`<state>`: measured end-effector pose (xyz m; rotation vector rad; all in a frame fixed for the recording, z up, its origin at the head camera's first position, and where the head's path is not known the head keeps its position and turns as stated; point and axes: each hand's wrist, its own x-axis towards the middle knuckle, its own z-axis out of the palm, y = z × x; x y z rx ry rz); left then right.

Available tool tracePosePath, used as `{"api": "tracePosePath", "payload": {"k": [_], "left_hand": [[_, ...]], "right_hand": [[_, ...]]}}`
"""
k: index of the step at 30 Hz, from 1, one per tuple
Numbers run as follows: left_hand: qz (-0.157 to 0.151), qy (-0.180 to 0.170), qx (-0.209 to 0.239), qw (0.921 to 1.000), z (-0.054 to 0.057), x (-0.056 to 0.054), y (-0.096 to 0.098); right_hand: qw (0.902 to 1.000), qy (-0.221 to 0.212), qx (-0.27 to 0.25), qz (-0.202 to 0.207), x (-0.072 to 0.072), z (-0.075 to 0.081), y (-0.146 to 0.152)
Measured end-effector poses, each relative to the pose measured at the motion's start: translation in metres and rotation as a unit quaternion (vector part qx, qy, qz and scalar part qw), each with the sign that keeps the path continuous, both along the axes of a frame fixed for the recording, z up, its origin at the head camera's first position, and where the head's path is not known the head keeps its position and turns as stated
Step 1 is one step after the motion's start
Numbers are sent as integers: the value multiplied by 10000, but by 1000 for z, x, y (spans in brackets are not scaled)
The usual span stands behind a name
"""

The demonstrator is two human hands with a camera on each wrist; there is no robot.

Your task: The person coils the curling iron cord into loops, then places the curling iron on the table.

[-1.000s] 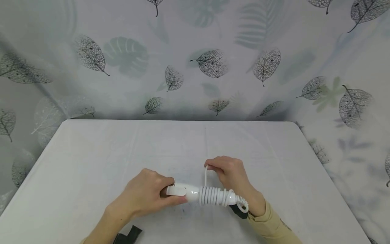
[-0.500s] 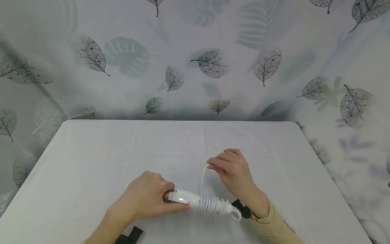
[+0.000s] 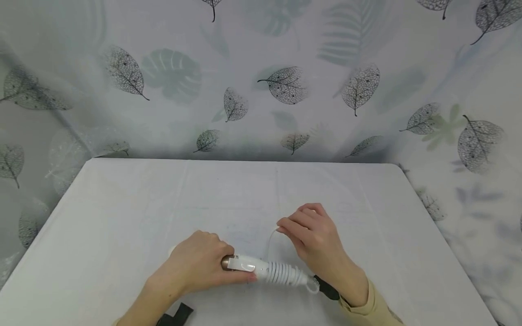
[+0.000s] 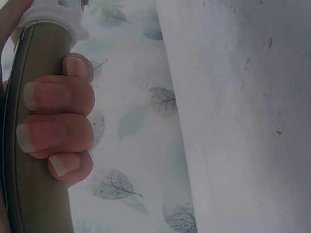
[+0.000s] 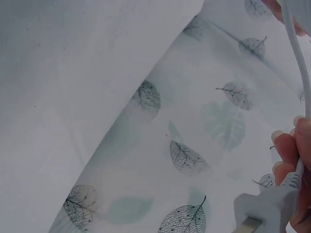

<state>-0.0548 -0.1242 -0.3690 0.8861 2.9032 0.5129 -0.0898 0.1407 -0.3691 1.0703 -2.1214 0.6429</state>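
My left hand (image 3: 197, 262) grips the barrel of a white-handled curling iron (image 3: 244, 263) over the table. In the left wrist view the fingers curl round its brownish-gold barrel (image 4: 46, 204). White cord (image 3: 281, 274) is wound in several turns round the handle, whose far end points right and slightly down. To the right and above the handle, my right hand (image 3: 318, 240) pinches the loose stretch of cord. In the right wrist view the fingertips hold the cord (image 5: 297, 58) just behind a white plug (image 5: 265, 208). The head view hides the plug.
Both hands work over the near part of a white-covered table (image 3: 228, 194). Behind it hangs a leaf-patterned curtain (image 3: 244, 59). A black piece (image 3: 175, 314) shows by the left forearm, and another black piece (image 3: 327, 289) by the right wrist.
The curling iron's handle end has tipped down toward the table's near side. My right hand has shifted slightly right, still pinching the cord, which now curves to the handle.
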Motion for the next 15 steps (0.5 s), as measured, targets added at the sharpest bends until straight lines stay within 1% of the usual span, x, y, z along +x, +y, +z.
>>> {"api": "tracePosePath", "payload": {"k": [5, 9, 13, 15], "left_hand": [[264, -216, -103, 9994, 0, 0, 1], [587, -361, -217, 9974, 0, 0, 1], [914, -277, -247, 9951, -1, -1, 2], [1077, -228, -240, 9936, -1, -1, 2]], "right_hand": [[9998, 130, -118, 42, 2, 4, -1], [9994, 262, -218, 73, 3, 6, -3], [9982, 507, -253, 171, 7, 9, -7], [9979, 546, -280, 205, 10, 9, -9]]}}
